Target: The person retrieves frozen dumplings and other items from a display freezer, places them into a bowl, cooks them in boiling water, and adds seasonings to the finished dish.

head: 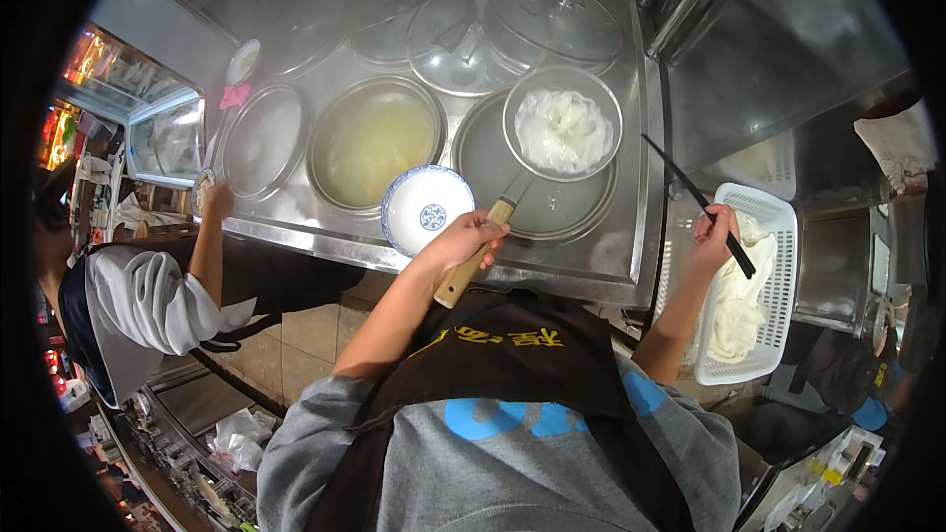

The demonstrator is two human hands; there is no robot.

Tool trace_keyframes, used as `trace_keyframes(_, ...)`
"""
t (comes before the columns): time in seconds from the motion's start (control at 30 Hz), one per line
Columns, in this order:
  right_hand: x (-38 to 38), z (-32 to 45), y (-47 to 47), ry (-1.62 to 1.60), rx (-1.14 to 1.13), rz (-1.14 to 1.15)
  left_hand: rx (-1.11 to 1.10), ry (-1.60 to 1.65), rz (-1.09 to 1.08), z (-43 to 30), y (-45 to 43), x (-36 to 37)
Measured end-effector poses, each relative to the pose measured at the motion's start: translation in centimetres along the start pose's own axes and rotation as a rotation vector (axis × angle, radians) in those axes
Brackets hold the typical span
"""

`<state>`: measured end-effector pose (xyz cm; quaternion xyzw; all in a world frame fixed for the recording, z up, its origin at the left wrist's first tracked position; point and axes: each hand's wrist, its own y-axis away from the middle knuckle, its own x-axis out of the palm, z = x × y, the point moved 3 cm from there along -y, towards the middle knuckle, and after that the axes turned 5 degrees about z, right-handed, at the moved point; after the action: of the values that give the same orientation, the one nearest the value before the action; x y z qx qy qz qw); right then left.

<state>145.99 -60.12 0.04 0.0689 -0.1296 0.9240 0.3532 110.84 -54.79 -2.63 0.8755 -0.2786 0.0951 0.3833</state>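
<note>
My left hand (473, 236) grips the wooden handle (465, 273) of a wire-mesh strainer (563, 178). White noodles (563, 129) lie heaped in its round basket, above a wide pot of greyish water (550, 207). By my left wrist, at the stove's front edge, is a white bowl with a blue rim and central blue motif (406, 203); whether I also touch it is unclear. My right hand (715, 236) holds long black chopsticks (684, 177), their thin ends pointing up and to the left. Below that hand sits a white perforated plastic basket (780, 310) with pale noodles or dough (743, 310).
Yellowish broth (380, 148) fills the middle pot, beside a round lidded pot or well (264, 140). Glass lids (558, 18) cover the back of the steel stove (621, 266). At left, a co-worker's hand (216, 201) is at a small bowl (201, 192). Steam hangs over everything.
</note>
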Motion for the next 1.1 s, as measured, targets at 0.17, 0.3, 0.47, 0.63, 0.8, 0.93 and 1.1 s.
trace_keyframes(0.17,-3.9,2.8,0.1,-0.137,-0.182,-0.147,0.144,-0.08,0.02,-3.7,2.5,0.8)
trace_keyframes(0.3,-8.0,3.4,0.0,-0.435,-0.193,-0.245,0.195,-0.073,-0.008,-5.6,4.3,1.3)
trace_keyframes(0.47,-12.9,3.3,0.4,-0.511,-0.2,-0.416,0.232,-0.068,-0.024,-6.9,5.6,2.0)
trace_keyframes(0.63,-15.7,2.7,0.7,-0.558,-0.199,-0.58,0.209,-0.105,-0.042,-7.5,6.3,2.2)
trace_keyframes(0.8,-16.9,2.8,1.2,-0.521,-0.186,-0.758,0.201,-0.12,-0.07,-7.3,7.0,2.5)
trace_keyframes(0.93,-18.6,1.4,1.2,-0.475,-0.198,-0.874,0.22,-0.139,-0.075,-7.3,7.4,2.6)
trace_keyframes(1.1,-22.3,-5.5,1.4,-0.837,0.155,-0.932,0.256,-0.116,-0.041,-7.6,7.6,2.8)
